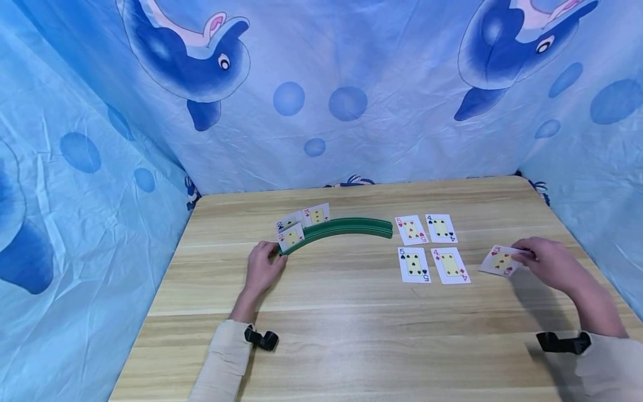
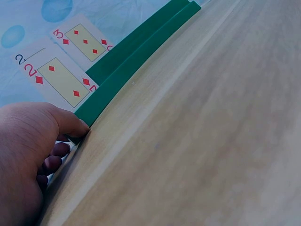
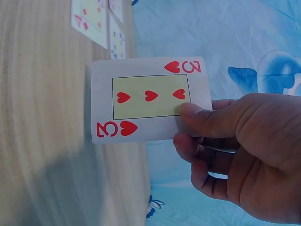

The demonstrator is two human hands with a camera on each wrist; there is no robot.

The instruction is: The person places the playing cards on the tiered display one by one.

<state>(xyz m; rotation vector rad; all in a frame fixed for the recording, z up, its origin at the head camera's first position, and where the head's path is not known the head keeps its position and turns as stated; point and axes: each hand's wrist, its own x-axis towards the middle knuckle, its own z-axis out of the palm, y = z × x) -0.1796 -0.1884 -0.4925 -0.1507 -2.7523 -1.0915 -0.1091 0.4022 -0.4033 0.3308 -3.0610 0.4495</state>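
Observation:
At the left end of a curved green card holder (image 1: 346, 226), my left hand (image 1: 262, 267) pinches the tip between thumb and fingers. Standing in the holder near that hand are a two of diamonds (image 2: 59, 80), a black two (image 1: 287, 222) mostly hidden behind it, and a three of diamonds (image 2: 84, 40). On the right, my right hand (image 1: 552, 265) holds a three of hearts (image 3: 150, 108) by one edge, thumb on its face and fingers behind. The card is tilted, its face showing in the head view.
Face up right of the holder lie a five of hearts (image 1: 411, 230), a four of spades (image 1: 441, 228), a five of spades (image 1: 414, 265) and a four of diamonds (image 1: 450, 266). Blue dolphin-print cloth (image 1: 321, 139) hangs around the wooden table (image 1: 341, 346).

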